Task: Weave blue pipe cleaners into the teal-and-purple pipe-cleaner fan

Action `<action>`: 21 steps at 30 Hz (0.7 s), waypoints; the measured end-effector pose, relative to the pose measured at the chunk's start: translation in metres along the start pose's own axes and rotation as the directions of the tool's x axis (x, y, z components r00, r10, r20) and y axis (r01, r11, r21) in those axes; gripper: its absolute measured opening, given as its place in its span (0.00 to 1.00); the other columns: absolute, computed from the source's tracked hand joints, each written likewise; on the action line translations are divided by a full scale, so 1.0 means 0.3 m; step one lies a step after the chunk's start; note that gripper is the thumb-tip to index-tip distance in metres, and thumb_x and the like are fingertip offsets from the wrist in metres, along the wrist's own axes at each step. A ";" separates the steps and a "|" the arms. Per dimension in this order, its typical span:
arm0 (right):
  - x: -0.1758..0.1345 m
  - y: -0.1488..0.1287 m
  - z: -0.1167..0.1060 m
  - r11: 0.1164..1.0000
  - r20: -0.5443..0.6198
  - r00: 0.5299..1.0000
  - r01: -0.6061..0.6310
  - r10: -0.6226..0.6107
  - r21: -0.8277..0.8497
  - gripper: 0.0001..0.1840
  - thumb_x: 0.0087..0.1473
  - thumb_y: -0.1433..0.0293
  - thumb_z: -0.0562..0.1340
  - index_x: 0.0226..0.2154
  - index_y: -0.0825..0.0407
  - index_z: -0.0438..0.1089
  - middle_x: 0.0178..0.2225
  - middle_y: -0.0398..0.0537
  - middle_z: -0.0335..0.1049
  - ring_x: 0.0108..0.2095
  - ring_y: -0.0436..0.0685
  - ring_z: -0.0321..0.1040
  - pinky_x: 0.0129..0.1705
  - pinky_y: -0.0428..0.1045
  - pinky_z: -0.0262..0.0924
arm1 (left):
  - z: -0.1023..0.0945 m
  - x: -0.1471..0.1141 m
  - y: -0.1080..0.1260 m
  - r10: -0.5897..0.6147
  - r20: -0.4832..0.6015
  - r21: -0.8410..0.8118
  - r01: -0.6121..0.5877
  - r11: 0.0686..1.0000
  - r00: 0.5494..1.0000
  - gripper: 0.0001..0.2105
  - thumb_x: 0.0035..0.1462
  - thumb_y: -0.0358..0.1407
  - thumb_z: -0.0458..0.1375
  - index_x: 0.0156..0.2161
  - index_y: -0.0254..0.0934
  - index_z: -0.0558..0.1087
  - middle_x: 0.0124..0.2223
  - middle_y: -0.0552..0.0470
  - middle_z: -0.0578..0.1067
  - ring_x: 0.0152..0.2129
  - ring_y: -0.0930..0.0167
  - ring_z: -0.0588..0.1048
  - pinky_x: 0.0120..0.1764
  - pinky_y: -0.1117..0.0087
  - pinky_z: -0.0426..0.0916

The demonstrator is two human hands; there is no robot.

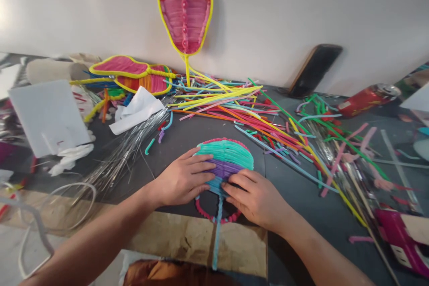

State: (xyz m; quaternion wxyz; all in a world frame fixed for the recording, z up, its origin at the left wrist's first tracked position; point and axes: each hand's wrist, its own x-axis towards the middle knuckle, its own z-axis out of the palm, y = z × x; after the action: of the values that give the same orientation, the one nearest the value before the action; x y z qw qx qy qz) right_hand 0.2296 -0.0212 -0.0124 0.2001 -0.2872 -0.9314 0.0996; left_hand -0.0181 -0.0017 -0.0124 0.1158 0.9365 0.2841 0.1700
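Observation:
A rounded pipe-cleaner piece (231,152) lies on the dark table in front of me. Rows of turquoise, purple and blue fill its upper part inside a pink rim. Its lower part is an open gap, crossed by a light-blue stem (217,237) that runs down toward me. My left hand (187,176) rests on the left side of the rows, fingers stretched out flat. On the right, my right hand (256,194) has curled fingers pinched at the lower blue rows near the stem; its fingertips are partly hidden.
Loose pipe cleaners (231,107) are heaped behind the piece. A pink-and-red paddle shape (184,13) stands against the wall. A phone (315,69) leans near a red can (368,99). Silver wires (114,161) and white paper (50,116) lie left; a magenta object (398,241) lies right.

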 end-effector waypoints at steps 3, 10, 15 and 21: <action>0.002 -0.002 0.002 1.000 -0.004 1.000 -0.010 0.010 -0.012 0.13 0.59 0.67 0.56 0.42 0.54 0.73 0.36 0.52 0.72 0.37 0.57 0.64 0.40 0.53 0.65 | 0.002 0.000 -0.001 -0.003 -0.011 -0.010 0.003 1.000 1.000 0.10 0.59 0.35 0.54 0.44 0.39 0.74 0.50 0.48 0.75 0.54 0.64 0.67 0.59 0.55 0.54; 0.005 -0.016 0.014 0.998 0.032 0.998 -0.047 0.049 -0.044 0.12 0.58 0.69 0.57 0.43 0.54 0.72 0.36 0.51 0.72 0.37 0.57 0.63 0.40 0.53 0.65 | 0.005 0.001 -0.002 -0.004 -0.024 -0.028 0.003 1.000 1.000 0.10 0.59 0.35 0.54 0.43 0.39 0.74 0.50 0.48 0.76 0.54 0.64 0.67 0.59 0.55 0.54; 0.001 -0.006 0.009 0.999 0.018 0.999 -0.028 0.028 -0.015 0.12 0.59 0.70 0.57 0.43 0.53 0.73 0.36 0.50 0.73 0.38 0.56 0.64 0.41 0.52 0.66 | 0.001 0.002 -0.002 -0.009 -0.022 -0.035 0.008 0.999 1.000 0.10 0.59 0.35 0.54 0.44 0.39 0.74 0.50 0.47 0.75 0.54 0.64 0.67 0.59 0.55 0.55; -0.008 0.006 0.007 1.000 0.002 1.000 -0.011 0.011 0.007 0.11 0.58 0.71 0.57 0.42 0.53 0.73 0.37 0.50 0.73 0.39 0.56 0.65 0.42 0.52 0.66 | 0.001 0.000 -0.004 -0.009 -0.014 -0.048 0.008 0.999 1.000 0.10 0.59 0.35 0.54 0.43 0.38 0.74 0.50 0.47 0.75 0.54 0.64 0.67 0.59 0.54 0.55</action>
State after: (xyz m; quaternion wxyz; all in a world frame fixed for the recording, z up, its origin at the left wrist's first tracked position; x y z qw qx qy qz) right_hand 0.2315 -0.0213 -0.0155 0.1998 -0.2916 -0.9296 0.1044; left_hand -0.0187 -0.0007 -0.0131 0.1370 0.9309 0.2849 0.1829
